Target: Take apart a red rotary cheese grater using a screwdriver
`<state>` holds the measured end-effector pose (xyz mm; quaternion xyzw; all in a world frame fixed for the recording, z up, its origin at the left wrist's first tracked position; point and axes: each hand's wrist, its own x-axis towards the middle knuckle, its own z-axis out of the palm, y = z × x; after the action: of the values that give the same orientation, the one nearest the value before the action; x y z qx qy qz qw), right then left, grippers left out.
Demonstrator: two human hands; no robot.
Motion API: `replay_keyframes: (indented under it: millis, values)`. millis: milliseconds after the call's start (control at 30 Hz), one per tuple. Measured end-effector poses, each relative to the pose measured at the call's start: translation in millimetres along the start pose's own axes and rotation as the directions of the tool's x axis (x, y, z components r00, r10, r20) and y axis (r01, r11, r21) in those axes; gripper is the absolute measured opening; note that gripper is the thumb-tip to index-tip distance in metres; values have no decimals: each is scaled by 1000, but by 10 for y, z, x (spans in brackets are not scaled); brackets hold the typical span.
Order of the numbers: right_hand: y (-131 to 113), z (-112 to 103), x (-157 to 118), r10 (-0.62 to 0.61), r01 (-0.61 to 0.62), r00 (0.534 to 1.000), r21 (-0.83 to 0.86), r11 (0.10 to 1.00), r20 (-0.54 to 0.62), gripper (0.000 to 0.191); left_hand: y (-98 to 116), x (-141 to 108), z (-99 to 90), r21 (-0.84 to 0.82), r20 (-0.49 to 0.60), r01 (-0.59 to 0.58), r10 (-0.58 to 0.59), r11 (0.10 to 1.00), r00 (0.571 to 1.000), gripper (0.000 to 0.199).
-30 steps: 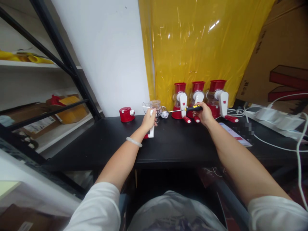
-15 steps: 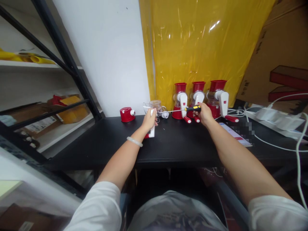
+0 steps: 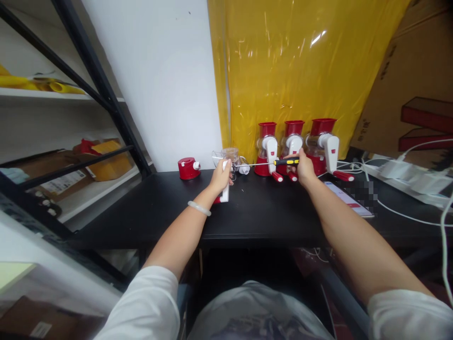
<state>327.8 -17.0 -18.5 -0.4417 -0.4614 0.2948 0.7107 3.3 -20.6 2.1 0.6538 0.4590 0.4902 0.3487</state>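
Shelves (image 3: 102, 190) on my left, yellow sheet (image 3: 297, 71) far ahead, big brown box (image 3: 392, 89) far right, white wires (image 3: 443, 241) on my right

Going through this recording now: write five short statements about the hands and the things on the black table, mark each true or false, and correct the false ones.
1. The right hand holds a screwdriver. True.
2. The left hand is empty. False: it grips a white crank arm.
3. Three red-and-white grinders stand upright in front of the yellow sheet. True.
4. The loose red base sits to the right of the grinders. False: it sits to their left, beyond the left hand.
5. A pale bracelet is on the left wrist. True.
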Motion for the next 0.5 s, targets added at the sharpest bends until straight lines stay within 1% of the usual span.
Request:
replay_keyframes:
  millis: [133,233,300,400,433,500]
  values:
    - [1,15,4,9,-8,1000,15,1000,-25,43,-8,8,0,-5,3,-1,1,1000,1000,28]
    - [3,39,22,30,-25,998,82,996,-54,27,-10,2,-5,-4,8,-2,2,1000,1000,27]
    - [5,51,32,49,-39,997,140,989,-68,21,-11,-4,-6,-1,14,-7,7,1000,1000,26]
    - [12,51,48,48,-32,995,183,983,-84,21,-13,-10,-5,16,19,-15,15,1000,1000,25]
    - [16,45,53,40,-22,994,174,985,-97,24,-14,-11,-4,23,19,-16,16,1000,1000,25]
    - [24,24,56,27,-14,993,113,993,-116,39,-17,-9,-5,33,17,-19,19,999,1000,25]
